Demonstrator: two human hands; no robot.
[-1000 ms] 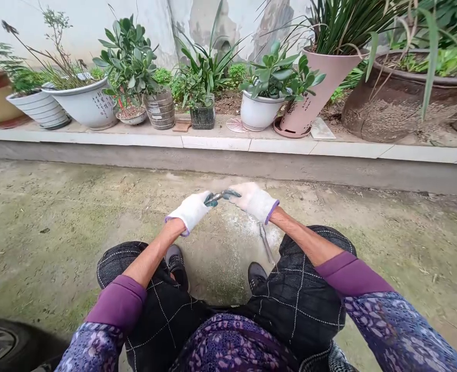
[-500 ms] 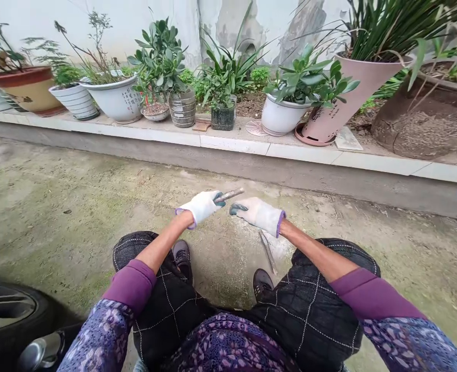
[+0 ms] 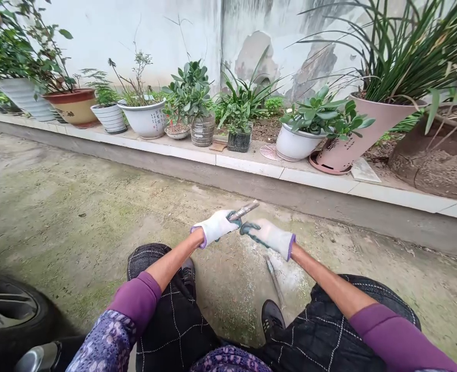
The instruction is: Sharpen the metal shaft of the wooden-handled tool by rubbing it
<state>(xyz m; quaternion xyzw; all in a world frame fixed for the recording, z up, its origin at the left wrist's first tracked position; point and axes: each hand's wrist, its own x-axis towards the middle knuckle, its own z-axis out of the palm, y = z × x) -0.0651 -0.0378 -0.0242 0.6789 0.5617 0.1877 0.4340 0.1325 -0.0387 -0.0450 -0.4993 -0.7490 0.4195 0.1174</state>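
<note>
Single head-worn view; faces forward, down; knees point(image 3: 149, 258) near, wall point(image 3: 96, 31) farther off.

The gloved left hand point(image 3: 221, 226) is closed in a grip, its fingers point(image 3: 235, 223) curled inward. Just beside those fingertips, the right hand point(image 3: 267, 236) points its loosely bent fingers toward them, back uppermost. Behind the fingers, the left forearm point(image 3: 176, 258) and right forearm point(image 3: 327, 279) slant outward, wrists nearly straight.

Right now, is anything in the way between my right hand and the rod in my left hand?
Nothing visible stands between them. The rod sticks out of your left hand, its free end bare, and your right hand is close beside it, lower in the picture. The long piece on the ground lies outside that gap.
</note>
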